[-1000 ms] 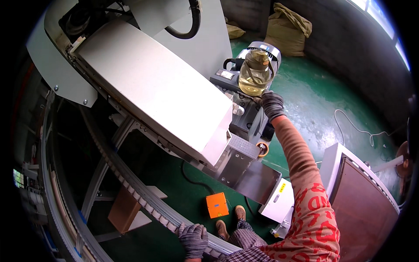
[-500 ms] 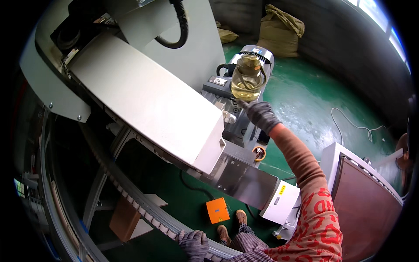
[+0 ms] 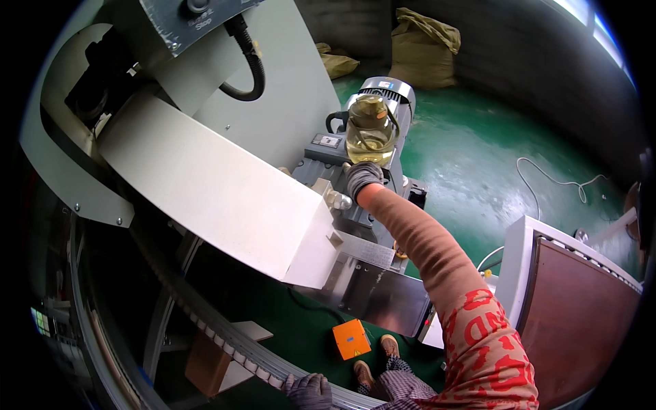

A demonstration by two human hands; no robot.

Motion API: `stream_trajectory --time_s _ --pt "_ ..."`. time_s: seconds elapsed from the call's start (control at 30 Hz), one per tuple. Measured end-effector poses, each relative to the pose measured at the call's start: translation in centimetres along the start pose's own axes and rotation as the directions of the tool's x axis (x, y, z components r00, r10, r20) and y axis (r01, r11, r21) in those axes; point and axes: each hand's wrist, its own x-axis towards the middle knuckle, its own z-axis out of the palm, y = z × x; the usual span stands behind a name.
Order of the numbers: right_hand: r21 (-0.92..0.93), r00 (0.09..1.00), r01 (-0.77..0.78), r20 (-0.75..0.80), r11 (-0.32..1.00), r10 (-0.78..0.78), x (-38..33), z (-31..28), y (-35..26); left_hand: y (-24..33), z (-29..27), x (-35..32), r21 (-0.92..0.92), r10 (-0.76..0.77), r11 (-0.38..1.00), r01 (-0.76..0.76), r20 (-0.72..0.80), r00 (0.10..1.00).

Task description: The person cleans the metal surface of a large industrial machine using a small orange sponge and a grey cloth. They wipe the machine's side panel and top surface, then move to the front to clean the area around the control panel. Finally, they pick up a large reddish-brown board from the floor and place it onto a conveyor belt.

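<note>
My right hand (image 3: 363,179), in a grey striped work glove, reaches forward to the near foot of a clear jug (image 3: 369,130) with yellowish liquid inside. Its fingers look curled in, their tips partly hidden, and whether they touch the jug I cannot make out. The jug stands on the grey gear housing of a machine, next to a motor (image 3: 391,87). At the lower edge my gloved left hand (image 3: 309,391) is closed over a curved metal rail (image 3: 256,355) lined with white rollers.
A broad white metal cover (image 3: 212,184) slopes across the middle. A grey control box (image 3: 198,24) with a black hose hangs above it. An orange box (image 3: 351,339) lies near my shoes. A brown-fronted cabinet (image 3: 581,307) stands right, sacks (image 3: 424,51) behind, a white cable (image 3: 553,179) on the floor.
My right hand has moved left, from the jug's lower right to just beneath it, its fingers now more curled. The view has shifted slightly. My left hand stays on the rail.
</note>
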Motion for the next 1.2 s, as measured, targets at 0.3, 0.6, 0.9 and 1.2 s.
stream_trajectory --time_s 0.3,0.6,0.9,1.2 --pt "-0.089 0.992 0.010 0.126 0.996 0.001 2.8 0.4 2.0 0.0 0.2 0.0 0.053 0.029 0.998 -0.031 0.037 0.999" --pt "0.016 0.864 0.441 -0.278 0.897 -0.420 2.0 -0.1 9.4 -0.7 1.5 -0.2 0.074 0.064 0.995 -0.064 0.001 0.998" --pt "0.568 0.854 0.463 -0.493 0.681 -0.169 -2.5 -0.7 19.3 0.0 0.9 -0.4 0.041 0.049 0.998 -0.046 -0.056 0.997" --pt "0.667 0.917 0.397 -0.312 0.631 -0.248 -0.2 3.3 17.6 0.4 -0.7 0.2 0.075 0.053 0.996 -0.049 -0.046 0.998"
